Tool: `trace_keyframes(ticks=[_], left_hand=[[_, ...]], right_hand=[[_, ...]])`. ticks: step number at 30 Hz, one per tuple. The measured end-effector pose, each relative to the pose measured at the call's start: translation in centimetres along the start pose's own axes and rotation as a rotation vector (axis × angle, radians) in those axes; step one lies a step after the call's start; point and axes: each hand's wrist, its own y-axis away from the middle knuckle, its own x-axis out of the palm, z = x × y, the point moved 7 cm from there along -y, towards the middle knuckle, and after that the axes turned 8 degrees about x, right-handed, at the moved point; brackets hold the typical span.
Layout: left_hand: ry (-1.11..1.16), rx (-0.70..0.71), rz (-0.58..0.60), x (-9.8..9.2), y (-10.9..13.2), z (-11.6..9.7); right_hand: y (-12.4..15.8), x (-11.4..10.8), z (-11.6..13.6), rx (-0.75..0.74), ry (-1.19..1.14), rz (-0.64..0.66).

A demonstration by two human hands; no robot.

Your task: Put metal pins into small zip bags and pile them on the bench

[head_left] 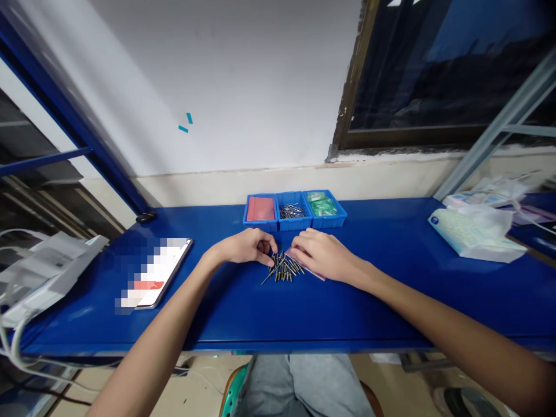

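In front of me a small pile of thin metal bits (285,267) with dark and brass-coloured ends lies on the blue table. My left hand (247,247) is at the pile's left edge, its fingers curled and its thumb and forefinger tips pinched round a bit there. On the pile's right side rests my right hand (324,253), palm down with bent fingers. It grips a flat pink bag (313,273), partly hidden beneath it; the fingertips are partly covered too.
Behind the hands stand three joined blue bins, holding pink bags (261,209), loose metal bits (292,212) and green packets (322,205). A phone (163,272) lies left, near a white power strip (52,278). A tissue pack (478,231) is at right.
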Motion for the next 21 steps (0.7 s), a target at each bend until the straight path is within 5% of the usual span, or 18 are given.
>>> trace_keyframes(ticks=[21], left_hand=[[0.089,0.059,-0.047,-0.9,0.4,-0.2]], right_hand=[[0.0,0.0,-0.3,-0.009,-0.078,-0.013]])
